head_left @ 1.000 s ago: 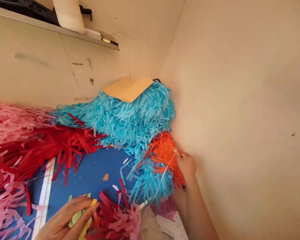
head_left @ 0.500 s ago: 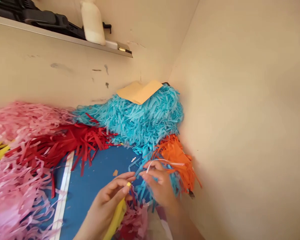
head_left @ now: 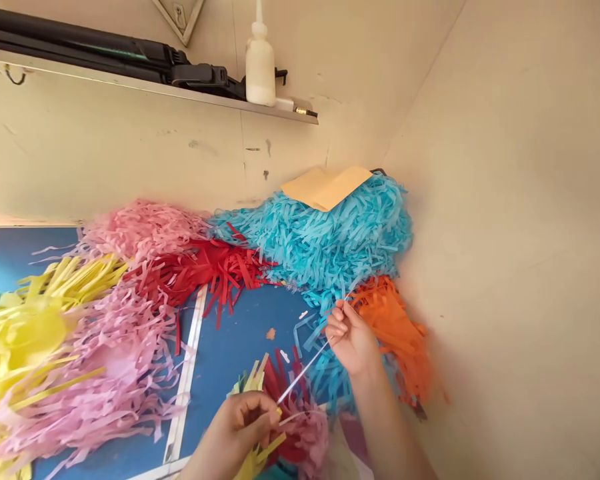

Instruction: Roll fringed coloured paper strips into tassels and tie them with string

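Observation:
My left hand [head_left: 240, 427], low in the middle, pinches the top of a yellow paper tassel [head_left: 271, 449]; most of the tassel is hidden behind the hand. From that pinch a thin white string [head_left: 304, 371] runs taut up to the right. Closed around the string's upper part is my right hand [head_left: 353, 339], in front of the light blue fringe. A loose end of string curves away beside my left fingers. Below and between the hands hang dark red and pink paper strips [head_left: 307, 433].
A blue table [head_left: 240, 327] with white lines bears heaps of pink [head_left: 130, 360], yellow [head_left: 35, 327], red [head_left: 205, 267], light blue [head_left: 330, 233] and orange [head_left: 393, 320] fringe. An orange-yellow sheet [head_left: 325, 189] tops the blue heap. A bottle [head_left: 261, 70] stands on a wall shelf [head_left: 145, 91].
My right hand has moved up and away from my left, drawing the white string tight between them. The view has shifted left, showing more of the table and shelf.

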Available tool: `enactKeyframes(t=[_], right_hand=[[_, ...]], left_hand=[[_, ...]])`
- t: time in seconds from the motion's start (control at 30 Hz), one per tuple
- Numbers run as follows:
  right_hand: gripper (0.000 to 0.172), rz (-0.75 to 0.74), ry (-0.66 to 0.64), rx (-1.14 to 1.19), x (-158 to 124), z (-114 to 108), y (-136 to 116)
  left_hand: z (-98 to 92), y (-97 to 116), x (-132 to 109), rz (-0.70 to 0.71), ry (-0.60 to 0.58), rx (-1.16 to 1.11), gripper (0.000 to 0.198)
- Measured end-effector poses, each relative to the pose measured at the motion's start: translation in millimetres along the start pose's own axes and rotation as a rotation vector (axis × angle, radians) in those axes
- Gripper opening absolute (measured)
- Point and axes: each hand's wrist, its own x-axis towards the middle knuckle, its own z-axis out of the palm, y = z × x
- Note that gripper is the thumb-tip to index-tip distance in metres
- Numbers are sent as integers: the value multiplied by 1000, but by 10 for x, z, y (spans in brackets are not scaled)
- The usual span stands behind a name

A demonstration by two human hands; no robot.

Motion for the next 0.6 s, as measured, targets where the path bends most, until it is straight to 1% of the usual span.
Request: enactKeyframes(t=[0.1,0.17,0.23,0.27,0.3,0.33,0.4,0.43,0.5,0.6], right_hand=[[9,-35,-24,-62,31,37,17],[14,-112,-15,-169,10,52,22],[20,-256,24,-377,-80,64,49],[23,-337,40,-536,-153,75,81],[25,-408,38,-722,-242,90,128],[26,-460,7,-921,-341,111,189],[28,-503,-132,-1283,-536,164,338],[30,-508,-218,-1415,-619,193,417],[35,-534,-340,-1563,-729,245,561],[37,-545,-396,-1625,-757,288,700]], left_hand=[[40,-81,3,-15,-51,87,28],[22,-92,1,-9,-67,134,28],[-30,-58,-9,56,-11,115,29],[-62,-29,-15,102,50,73,29],[-93,3,-20,145,129,5,27],[-120,34,-21,165,220,-85,26],[-150,86,-15,120,376,-311,30],[-152,106,-8,75,424,-431,34],[-133,136,8,9,453,-630,39],[-76,175,17,22,401,-776,37]])
